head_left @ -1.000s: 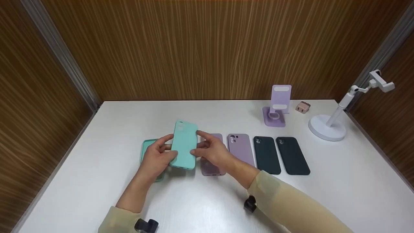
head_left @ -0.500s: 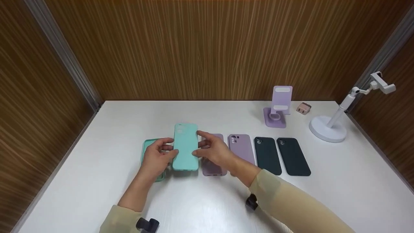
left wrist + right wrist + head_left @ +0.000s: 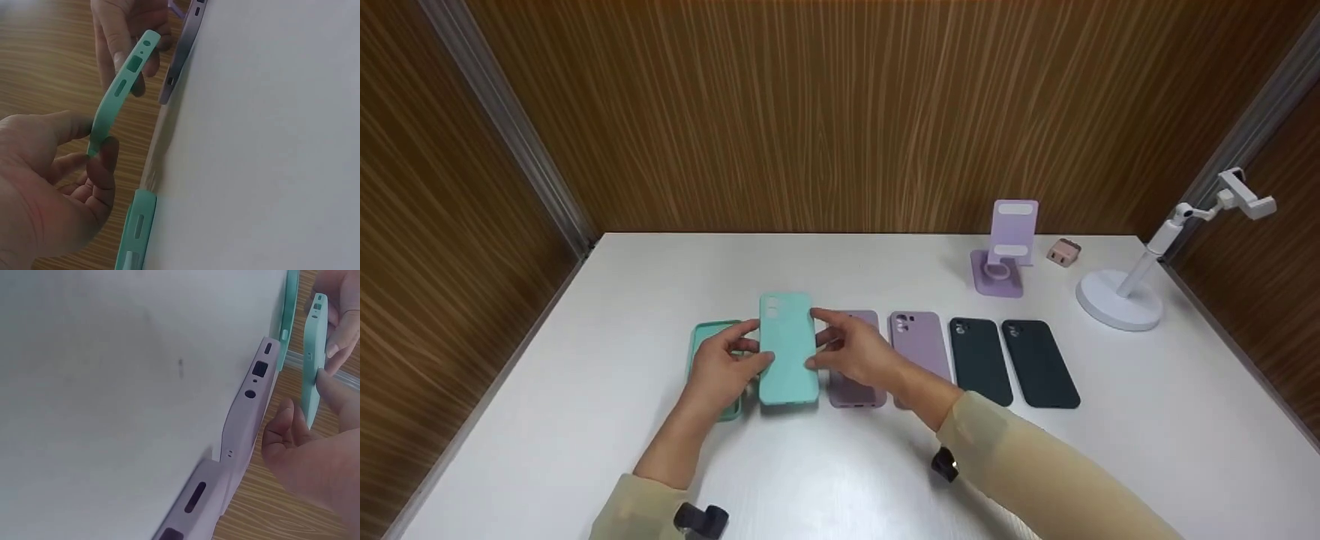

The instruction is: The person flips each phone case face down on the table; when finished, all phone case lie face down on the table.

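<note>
A mint-green phone case [image 3: 788, 352] is held by its two long sides, back upward, a little above the table. My left hand [image 3: 724, 367] pinches its left edge between thumb and fingers; my right hand [image 3: 859, 349] pinches the right edge. The left wrist view shows the port cutouts along the bottom end of this mint-green phone case [image 3: 121, 90]. A second green phone case [image 3: 730, 411] lies on the table, partly hidden under my left hand. Beneath my right hand lies a mauve phone case [image 3: 856, 395], with another mauve phone case [image 3: 919, 341] beside it.
Two dark phone cases [image 3: 981, 361] finish the row to the right. Behind them stand a purple phone stand [image 3: 1011, 232], a pink charger plug [image 3: 1063, 252] and a white phone holder [image 3: 1119, 298] with a round base. A wood-grain panel [image 3: 810, 112] borders the white table's back.
Both hands keep hold of the mint-green phone case. It has come down toward the table and nearer me, and its tilt has straightened.
</note>
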A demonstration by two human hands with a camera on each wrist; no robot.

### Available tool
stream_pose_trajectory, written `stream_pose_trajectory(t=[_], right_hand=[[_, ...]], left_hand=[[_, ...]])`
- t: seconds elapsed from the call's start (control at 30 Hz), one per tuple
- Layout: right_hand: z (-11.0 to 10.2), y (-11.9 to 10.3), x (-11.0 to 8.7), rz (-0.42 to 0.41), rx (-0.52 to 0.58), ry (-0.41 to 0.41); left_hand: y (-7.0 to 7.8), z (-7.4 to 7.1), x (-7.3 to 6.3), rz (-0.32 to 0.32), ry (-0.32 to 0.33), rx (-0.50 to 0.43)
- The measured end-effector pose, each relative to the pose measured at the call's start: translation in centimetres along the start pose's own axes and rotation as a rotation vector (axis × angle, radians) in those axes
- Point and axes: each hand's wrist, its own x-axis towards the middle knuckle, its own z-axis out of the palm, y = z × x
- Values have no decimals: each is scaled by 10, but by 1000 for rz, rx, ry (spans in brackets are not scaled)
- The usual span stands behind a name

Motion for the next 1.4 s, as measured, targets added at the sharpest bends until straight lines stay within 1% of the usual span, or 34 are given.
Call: stream_pose_trajectory(t=[0.2,0.43,0.63,1.03,1.2,1.4], right_hand=[[1,3,1,7,-44,-15],[2,7,3,38,-75,-30],[5,10,4,20,-107,-33],[6,11,2,6,-152,-30],[5,11,3,5,-189,-18],[5,12,4,-5,-224,-13]], left_hand=[[-5,1,2,-6,-18,16],[-10,1,3,-29,-36,35],[-15,1,3,-40,-40,49],[-16,5,4,-18,-47,95],[-16,6,3,5,-51,121],[-17,8,4,13,-45,177]])
